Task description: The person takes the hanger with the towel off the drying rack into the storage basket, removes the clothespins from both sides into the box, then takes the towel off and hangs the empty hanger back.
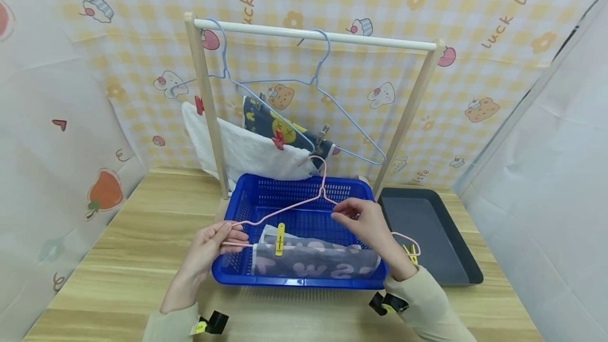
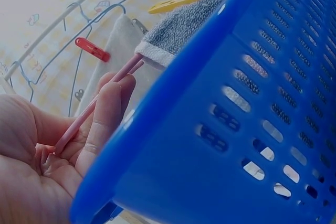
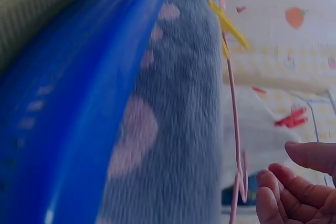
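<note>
My left hand [image 1: 214, 241] holds the left end of a pink clothes hanger [image 1: 285, 208], pinched by thumb and fingers. Over the hanger's lower bar hangs a grey towel with pink patterns [image 1: 315, 264], above the blue basket [image 1: 299, 281]. One yellow clothespin [image 1: 280, 239] clips the towel near its left side; another yellow clothespin [image 1: 411, 254] shows by the hanger's right end, partly hidden behind the forearm. Beside the hanger's right shoulder is my right hand [image 1: 363, 220]. In the right wrist view its thumb [image 3: 310, 156] and bent fingers stand apart, holding nothing.
Behind the basket stands a rack with a white rail [image 1: 304, 32] and wooden posts. Two blue hangers [image 1: 351, 117] hang there, carrying a white towel [image 1: 247, 149] with red clothespins [image 1: 278, 140] and a dark patterned cloth [image 1: 285, 125]. A dark grey tray [image 1: 427, 226] lies at right.
</note>
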`<state>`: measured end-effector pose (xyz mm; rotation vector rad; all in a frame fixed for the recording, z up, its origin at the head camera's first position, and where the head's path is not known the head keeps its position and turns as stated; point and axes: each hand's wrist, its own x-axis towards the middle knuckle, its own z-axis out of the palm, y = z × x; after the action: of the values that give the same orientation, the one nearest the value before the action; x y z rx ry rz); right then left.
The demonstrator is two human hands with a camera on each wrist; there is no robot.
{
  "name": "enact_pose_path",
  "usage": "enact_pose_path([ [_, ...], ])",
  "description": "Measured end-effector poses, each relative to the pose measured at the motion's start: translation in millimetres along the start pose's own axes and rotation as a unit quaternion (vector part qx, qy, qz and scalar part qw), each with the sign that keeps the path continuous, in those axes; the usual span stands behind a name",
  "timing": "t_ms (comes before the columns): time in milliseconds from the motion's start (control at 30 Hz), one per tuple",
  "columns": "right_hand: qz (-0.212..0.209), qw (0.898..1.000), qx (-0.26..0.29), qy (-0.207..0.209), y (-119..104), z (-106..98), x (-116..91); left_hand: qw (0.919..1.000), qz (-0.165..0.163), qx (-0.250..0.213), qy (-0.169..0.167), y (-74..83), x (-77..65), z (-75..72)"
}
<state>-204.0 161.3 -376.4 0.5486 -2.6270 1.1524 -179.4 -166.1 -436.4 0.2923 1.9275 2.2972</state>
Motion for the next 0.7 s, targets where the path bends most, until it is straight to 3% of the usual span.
enact_pose_path([
  [433, -0.033, 0.995, 0.057, -0.074, -25, 31, 7, 1.0000, -0.001, 0.009, -0.001, 5.3, -0.4, 1.5],
  [700, -0.022, 0.992, 0.077, -0.096, -36, 46, 8, 0.9998, -0.007, 0.014, 0.007, 7.7, -0.8, 3.4],
])
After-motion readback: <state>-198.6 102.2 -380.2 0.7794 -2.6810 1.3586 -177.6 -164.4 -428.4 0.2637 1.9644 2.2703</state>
